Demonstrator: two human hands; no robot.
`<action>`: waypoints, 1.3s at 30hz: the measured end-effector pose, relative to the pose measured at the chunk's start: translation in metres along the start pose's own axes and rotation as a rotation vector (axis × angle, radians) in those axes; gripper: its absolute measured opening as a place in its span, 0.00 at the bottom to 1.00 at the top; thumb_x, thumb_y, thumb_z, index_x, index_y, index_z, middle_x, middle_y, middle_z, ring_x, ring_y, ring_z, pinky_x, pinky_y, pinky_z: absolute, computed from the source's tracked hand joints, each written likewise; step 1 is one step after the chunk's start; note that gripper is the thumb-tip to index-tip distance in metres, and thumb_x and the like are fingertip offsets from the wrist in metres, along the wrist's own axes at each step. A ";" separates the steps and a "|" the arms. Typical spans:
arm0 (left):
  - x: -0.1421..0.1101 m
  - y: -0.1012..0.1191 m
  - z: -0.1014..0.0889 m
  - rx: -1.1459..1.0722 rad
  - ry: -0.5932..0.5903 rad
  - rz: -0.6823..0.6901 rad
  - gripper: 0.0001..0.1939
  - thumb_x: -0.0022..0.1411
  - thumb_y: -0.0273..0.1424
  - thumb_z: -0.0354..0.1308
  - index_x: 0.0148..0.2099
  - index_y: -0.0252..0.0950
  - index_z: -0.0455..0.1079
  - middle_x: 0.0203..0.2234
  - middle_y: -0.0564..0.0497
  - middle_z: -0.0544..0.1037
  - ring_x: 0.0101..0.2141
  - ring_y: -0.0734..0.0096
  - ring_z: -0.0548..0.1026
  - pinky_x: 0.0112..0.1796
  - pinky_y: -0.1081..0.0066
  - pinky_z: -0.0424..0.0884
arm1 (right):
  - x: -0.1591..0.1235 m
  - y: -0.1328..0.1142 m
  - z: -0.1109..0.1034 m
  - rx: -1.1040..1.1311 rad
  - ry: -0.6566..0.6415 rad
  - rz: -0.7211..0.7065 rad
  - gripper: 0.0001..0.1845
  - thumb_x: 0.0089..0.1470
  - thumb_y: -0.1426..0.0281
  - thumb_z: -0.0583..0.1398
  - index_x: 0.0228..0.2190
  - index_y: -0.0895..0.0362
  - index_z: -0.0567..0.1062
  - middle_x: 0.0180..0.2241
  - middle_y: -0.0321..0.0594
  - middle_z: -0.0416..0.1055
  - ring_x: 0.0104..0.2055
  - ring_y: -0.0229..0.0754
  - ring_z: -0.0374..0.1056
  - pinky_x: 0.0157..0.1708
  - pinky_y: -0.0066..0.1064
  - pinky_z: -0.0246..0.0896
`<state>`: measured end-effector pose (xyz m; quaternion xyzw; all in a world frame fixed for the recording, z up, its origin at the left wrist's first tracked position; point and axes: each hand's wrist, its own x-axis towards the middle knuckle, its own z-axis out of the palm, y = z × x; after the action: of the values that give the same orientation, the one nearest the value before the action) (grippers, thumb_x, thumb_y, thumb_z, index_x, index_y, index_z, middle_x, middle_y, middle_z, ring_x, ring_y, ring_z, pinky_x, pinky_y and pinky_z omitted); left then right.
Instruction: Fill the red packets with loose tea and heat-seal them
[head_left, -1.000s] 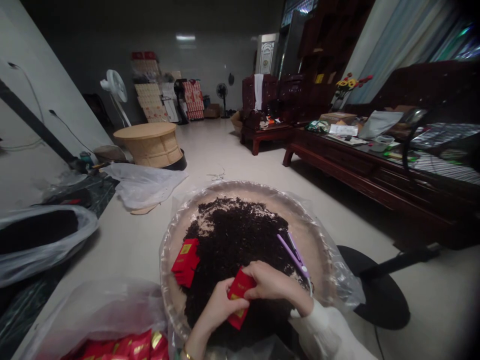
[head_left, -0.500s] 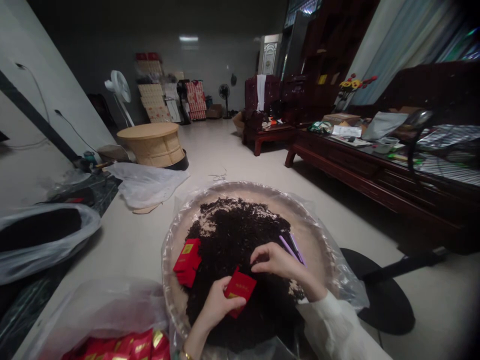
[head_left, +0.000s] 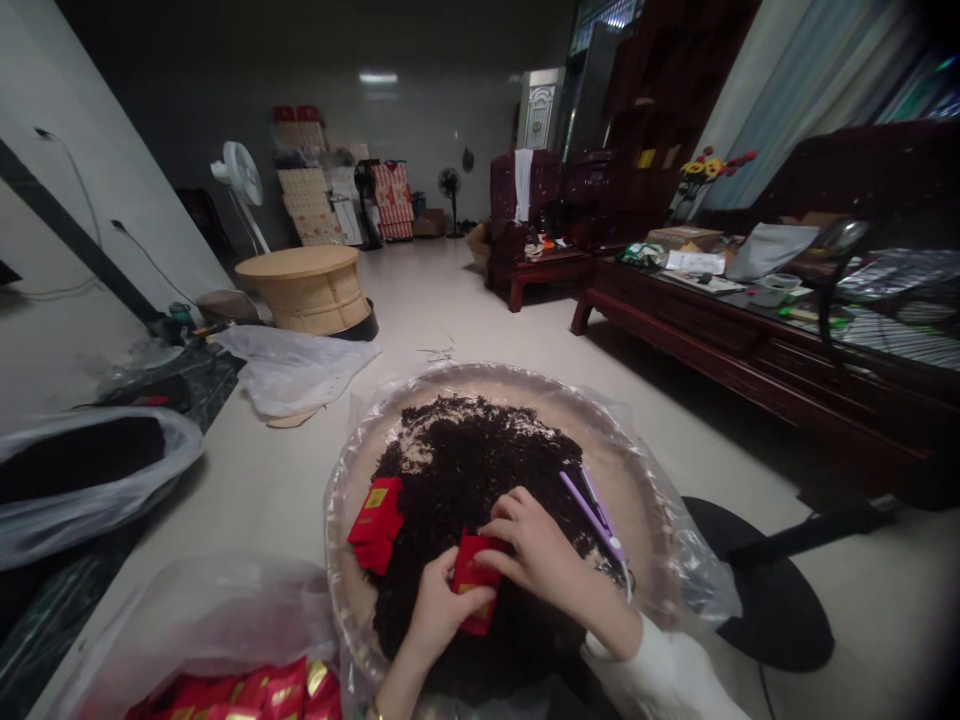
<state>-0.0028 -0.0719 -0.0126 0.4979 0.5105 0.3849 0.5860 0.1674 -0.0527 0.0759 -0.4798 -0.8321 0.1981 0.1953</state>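
Red packet (head_left: 471,585) gripped by both hands, left (head_left: 442,605) and right (head_left: 529,550), over one tea-leaf tray (head_left: 352,480).

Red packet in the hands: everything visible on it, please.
The red packet is a small, flat, glossy pouch with gold print on its face, too small to read. It stands roughly upright over the dark loose leaves in the round tray. The left hand grips its lower part; the right hand covers its upper right edge. Whether its top is open is hidden.
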 end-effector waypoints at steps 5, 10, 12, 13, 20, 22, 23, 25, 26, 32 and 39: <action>-0.002 -0.002 -0.002 -0.099 -0.042 -0.014 0.24 0.38 0.35 0.71 0.39 0.32 0.74 0.29 0.50 0.81 0.31 0.64 0.77 0.34 0.70 0.71 | 0.002 0.023 -0.003 0.357 -0.128 0.134 0.10 0.49 0.63 0.65 0.23 0.57 0.76 0.25 0.35 0.70 0.26 0.36 0.65 0.26 0.26 0.59; -0.002 -0.006 -0.003 -0.107 -0.080 -0.034 0.22 0.37 0.33 0.71 0.37 0.31 0.73 0.28 0.51 0.81 0.29 0.66 0.76 0.32 0.72 0.70 | 0.003 0.050 -0.004 0.644 -0.213 0.367 0.17 0.42 0.57 0.67 0.19 0.57 0.71 0.15 0.30 0.65 0.18 0.36 0.63 0.19 0.25 0.57; -0.002 -0.006 -0.002 -0.095 -0.066 -0.030 0.21 0.38 0.33 0.71 0.36 0.32 0.72 0.28 0.51 0.81 0.30 0.66 0.76 0.33 0.72 0.70 | 0.002 0.052 -0.007 0.539 -0.074 0.363 0.16 0.45 0.58 0.65 0.21 0.57 0.72 0.18 0.33 0.68 0.22 0.38 0.66 0.22 0.27 0.59; -0.002 -0.006 -0.002 -0.091 -0.058 -0.029 0.21 0.38 0.33 0.70 0.36 0.32 0.72 0.28 0.50 0.81 0.30 0.66 0.76 0.33 0.72 0.70 | 0.001 0.049 -0.008 0.465 0.017 0.336 0.14 0.47 0.58 0.64 0.25 0.57 0.74 0.22 0.36 0.71 0.26 0.40 0.68 0.25 0.28 0.61; -0.001 -0.002 0.013 0.027 -0.003 -0.003 0.16 0.37 0.25 0.68 0.32 0.33 0.70 0.25 0.54 0.77 0.29 0.68 0.74 0.30 0.74 0.68 | 0.006 0.009 0.023 0.069 -0.022 0.149 0.12 0.51 0.59 0.64 0.31 0.55 0.77 0.30 0.38 0.74 0.32 0.41 0.68 0.31 0.28 0.57; -0.004 -0.004 0.014 -0.043 -0.069 -0.053 0.22 0.36 0.25 0.68 0.38 0.33 0.71 0.28 0.52 0.79 0.30 0.68 0.75 0.31 0.73 0.69 | 0.011 0.012 0.032 0.051 -0.015 0.169 0.14 0.53 0.60 0.63 0.23 0.56 0.75 0.24 0.36 0.72 0.27 0.38 0.66 0.27 0.26 0.53; -0.005 -0.005 0.013 -0.082 -0.113 -0.080 0.24 0.36 0.25 0.69 0.40 0.33 0.71 0.29 0.52 0.79 0.30 0.68 0.75 0.31 0.73 0.69 | 0.012 0.016 0.034 0.058 0.008 0.172 0.16 0.54 0.60 0.63 0.21 0.56 0.74 0.22 0.35 0.71 0.25 0.37 0.65 0.26 0.25 0.51; -0.008 -0.009 0.009 -0.128 -0.192 -0.114 0.25 0.35 0.27 0.70 0.40 0.32 0.70 0.27 0.53 0.78 0.29 0.69 0.74 0.30 0.74 0.67 | 0.014 0.026 0.036 0.079 0.053 0.167 0.19 0.53 0.57 0.63 0.19 0.57 0.73 0.20 0.33 0.69 0.23 0.35 0.62 0.24 0.25 0.47; -0.009 -0.010 0.007 -0.136 -0.221 -0.124 0.25 0.34 0.27 0.71 0.39 0.32 0.71 0.27 0.53 0.77 0.29 0.70 0.74 0.29 0.75 0.67 | 0.014 0.030 0.036 0.092 0.066 0.165 0.21 0.53 0.56 0.63 0.18 0.57 0.72 0.18 0.32 0.68 0.21 0.35 0.60 0.23 0.25 0.46; -0.006 -0.003 0.005 -0.195 -0.300 -0.192 0.25 0.35 0.32 0.73 0.39 0.30 0.72 0.29 0.49 0.79 0.31 0.66 0.76 0.33 0.71 0.69 | 0.010 0.032 0.051 0.281 0.062 0.175 0.26 0.52 0.55 0.62 0.14 0.58 0.66 0.14 0.28 0.59 0.19 0.31 0.51 0.21 0.24 0.43; -0.001 0.008 0.012 -0.274 -0.285 -0.279 0.23 0.35 0.34 0.73 0.35 0.29 0.72 0.26 0.48 0.79 0.26 0.64 0.79 0.29 0.70 0.71 | 0.011 0.056 0.063 0.185 0.193 0.381 0.25 0.57 0.56 0.56 0.15 0.57 0.67 0.16 0.31 0.63 0.21 0.34 0.60 0.21 0.23 0.53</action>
<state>0.0094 -0.0734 -0.0053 0.3875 0.4295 0.2919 0.7617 0.1699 -0.0259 -0.0050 -0.6249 -0.6824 0.2601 0.2761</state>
